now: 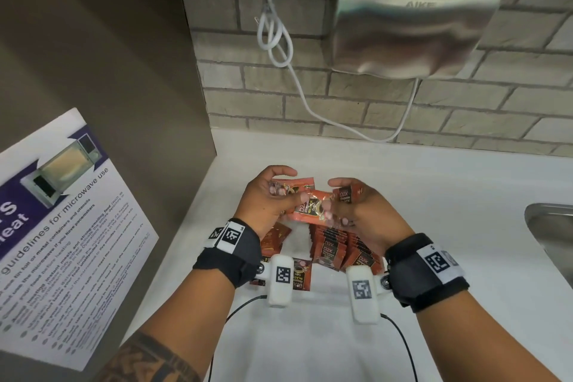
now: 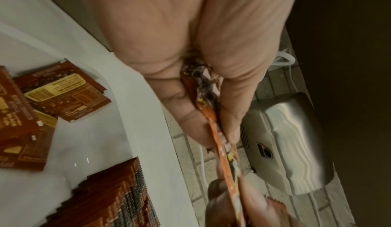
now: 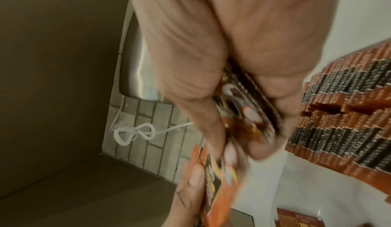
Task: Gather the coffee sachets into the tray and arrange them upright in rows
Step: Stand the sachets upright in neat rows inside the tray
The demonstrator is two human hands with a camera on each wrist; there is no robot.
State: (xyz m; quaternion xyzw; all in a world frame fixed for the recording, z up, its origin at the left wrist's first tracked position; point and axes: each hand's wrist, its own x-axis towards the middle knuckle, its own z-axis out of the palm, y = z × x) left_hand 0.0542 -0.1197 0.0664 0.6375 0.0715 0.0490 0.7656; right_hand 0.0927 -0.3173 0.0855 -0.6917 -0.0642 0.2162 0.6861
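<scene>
Both hands pinch sachets above the tray: left hand [image 1: 266,195] and right hand [image 1: 369,211] share one sachet [image 1: 310,206]. Upright rows [image 1: 344,245] sit at 6 o'clock. Risk: loose pinch drops sachets, toppling rows.

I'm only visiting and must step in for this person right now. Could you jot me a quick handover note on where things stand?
Left hand grips a few sachets; right hand grips its own small stack. Both also hold one sachet between them, above the tray.
Done: rows of upright sachets stand in the tray's right part.
Left: loose sachets lie flat on its left side; stand these and the held ones in rows.
</scene>
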